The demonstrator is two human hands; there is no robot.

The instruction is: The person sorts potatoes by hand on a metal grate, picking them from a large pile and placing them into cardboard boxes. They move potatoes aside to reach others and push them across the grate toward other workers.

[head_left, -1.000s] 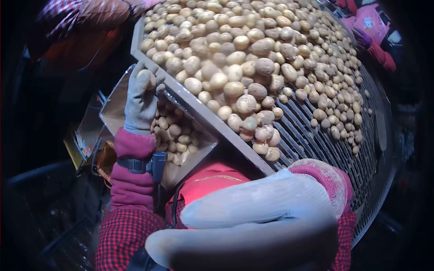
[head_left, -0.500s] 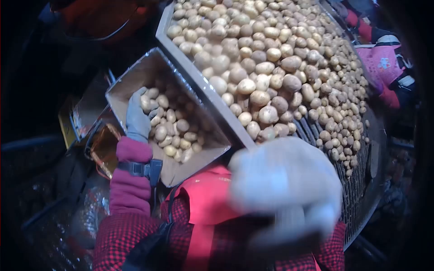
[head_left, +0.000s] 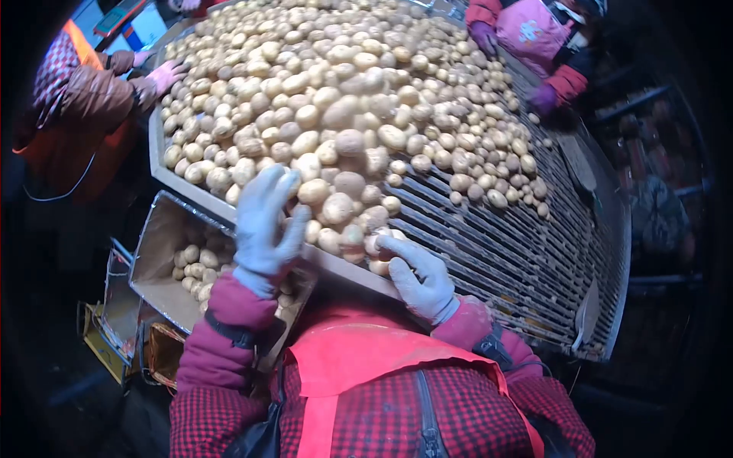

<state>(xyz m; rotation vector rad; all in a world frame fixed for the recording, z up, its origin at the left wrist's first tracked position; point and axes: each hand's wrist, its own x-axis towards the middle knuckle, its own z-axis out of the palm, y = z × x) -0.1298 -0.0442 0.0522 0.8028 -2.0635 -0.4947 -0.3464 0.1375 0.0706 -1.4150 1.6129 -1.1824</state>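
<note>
Potatoes (head_left: pixel 305 141) lie heaped on a slatted metal table (head_left: pixel 489 259) in the head view. My left hand (head_left: pixel 267 225), in a grey glove, is at the table's near rim beside the heap, fingers spread against the potatoes. At the near edge of the pile, my right hand (head_left: pixel 418 276), also gloved, has its fingers curved around a potato (head_left: pixel 376 244). Below the left part of the rim stands a lined box (head_left: pixel 156 267) with potatoes (head_left: pixel 200 267) inside; my left forearm passes over its right side.
A co-worker's gloved hand (head_left: pixel 166 75) touches the pile at the upper left. Across the table at the upper right, another person (head_left: pixel 534 38) has purple-gloved hands near the potatoes. Wire-framed containers (head_left: pixel 164 351) stand at the lower left.
My left hand has come out of the box and up to the pile. My right hand has moved from close in front of the camera to the potatoes. The view has shifted.
</note>
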